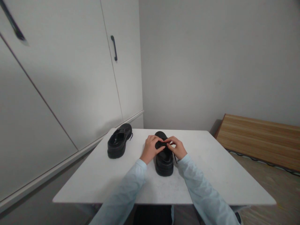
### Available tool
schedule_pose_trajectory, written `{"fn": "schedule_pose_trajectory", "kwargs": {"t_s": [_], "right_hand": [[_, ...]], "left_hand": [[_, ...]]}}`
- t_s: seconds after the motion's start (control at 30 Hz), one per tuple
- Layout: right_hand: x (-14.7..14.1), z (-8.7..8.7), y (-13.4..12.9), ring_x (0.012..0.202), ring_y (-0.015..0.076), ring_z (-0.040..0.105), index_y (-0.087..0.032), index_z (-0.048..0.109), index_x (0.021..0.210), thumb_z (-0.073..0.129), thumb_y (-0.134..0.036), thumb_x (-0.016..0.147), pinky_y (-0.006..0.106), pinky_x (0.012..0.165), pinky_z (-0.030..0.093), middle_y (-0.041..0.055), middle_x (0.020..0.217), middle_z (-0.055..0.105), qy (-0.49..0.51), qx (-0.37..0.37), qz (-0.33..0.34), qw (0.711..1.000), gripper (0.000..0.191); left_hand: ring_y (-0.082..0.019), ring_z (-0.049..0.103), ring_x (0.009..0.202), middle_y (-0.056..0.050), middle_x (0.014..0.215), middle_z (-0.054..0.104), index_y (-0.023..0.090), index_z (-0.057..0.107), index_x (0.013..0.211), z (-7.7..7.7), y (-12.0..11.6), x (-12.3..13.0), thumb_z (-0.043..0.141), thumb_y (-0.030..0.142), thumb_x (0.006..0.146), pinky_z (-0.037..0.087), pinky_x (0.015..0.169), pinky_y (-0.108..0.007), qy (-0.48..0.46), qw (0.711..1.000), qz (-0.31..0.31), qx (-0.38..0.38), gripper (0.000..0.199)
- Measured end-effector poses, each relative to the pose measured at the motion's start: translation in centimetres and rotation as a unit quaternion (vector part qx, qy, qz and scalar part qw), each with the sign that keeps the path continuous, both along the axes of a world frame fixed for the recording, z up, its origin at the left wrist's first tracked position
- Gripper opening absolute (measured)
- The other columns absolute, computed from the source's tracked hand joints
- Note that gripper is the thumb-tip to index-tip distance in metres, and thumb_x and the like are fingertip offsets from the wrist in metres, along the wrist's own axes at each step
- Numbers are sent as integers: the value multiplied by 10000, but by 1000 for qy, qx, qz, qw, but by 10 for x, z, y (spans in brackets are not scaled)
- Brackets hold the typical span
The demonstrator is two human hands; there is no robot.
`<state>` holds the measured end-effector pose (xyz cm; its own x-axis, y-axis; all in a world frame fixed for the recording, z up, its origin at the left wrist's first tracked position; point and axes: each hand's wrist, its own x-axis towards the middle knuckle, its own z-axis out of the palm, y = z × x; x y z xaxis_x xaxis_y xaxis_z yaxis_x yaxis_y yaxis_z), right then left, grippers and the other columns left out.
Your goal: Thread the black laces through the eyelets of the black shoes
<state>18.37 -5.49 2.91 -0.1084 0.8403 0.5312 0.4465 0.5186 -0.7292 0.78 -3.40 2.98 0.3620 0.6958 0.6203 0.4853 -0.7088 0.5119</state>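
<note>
A black shoe (164, 167) stands on the white table with its toe away from me and its heel toward me. Over its upper part, my left hand (152, 148) pinches a black strap or tongue piece from the left. My right hand (176, 147) meets it from the right, thumb and fingers closed on the same black piece. The fingertips nearly touch and hide part of the shoe's front. A thin black lace hangs at the shoe's right side. The other black shoe (116, 145) sits at the back left, with a lace end sticking out to its right.
The white table (217, 175) spans the area before me. White cabinet doors (70, 78) with dark handles rise on the left, and a grey wall (211, 62) stands behind. A wood-grain panel (257, 137) is at the right, beyond the table, with a dark cable along its lower edge.
</note>
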Motion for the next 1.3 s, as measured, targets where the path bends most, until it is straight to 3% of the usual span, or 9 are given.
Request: {"fn": "schedule_pose_trajectory", "kwargs": {"t_s": [0.27,0.57,0.93,1.3], "right_hand": [[0,0,0,790,160,569,-184,651,849,533,-123,683,295,672,473,32,844,590,-12,-14,-7,1000,212],[-4,3,-3,780,160,542,-195,633,832,546,-82,651,286,675,452,26,841,569,-61,15,-25,998,230],[-8,5,-2,809,171,534,-208,579,799,544,-69,664,291,717,441,14,813,564,-131,53,-47,989,197],[-15,12,-6,777,190,545,-216,548,790,545,-124,752,286,677,411,44,828,584,-307,98,-110,940,99]], "left_hand": [[-212,509,965,-38,946,571,205,576,896,-2,1,5,629,232,757,410,847,-342,13,1000,-17,-15,152],[-195,536,894,-17,890,571,215,549,855,1,-5,7,567,201,780,404,783,-319,52,998,21,2,78],[-189,499,893,-24,857,548,197,521,792,-11,8,9,528,163,774,400,811,-317,-40,998,-27,-36,39],[-201,487,912,-29,876,555,202,522,788,-11,10,9,536,183,764,397,842,-346,-36,997,-32,-68,33]]}}
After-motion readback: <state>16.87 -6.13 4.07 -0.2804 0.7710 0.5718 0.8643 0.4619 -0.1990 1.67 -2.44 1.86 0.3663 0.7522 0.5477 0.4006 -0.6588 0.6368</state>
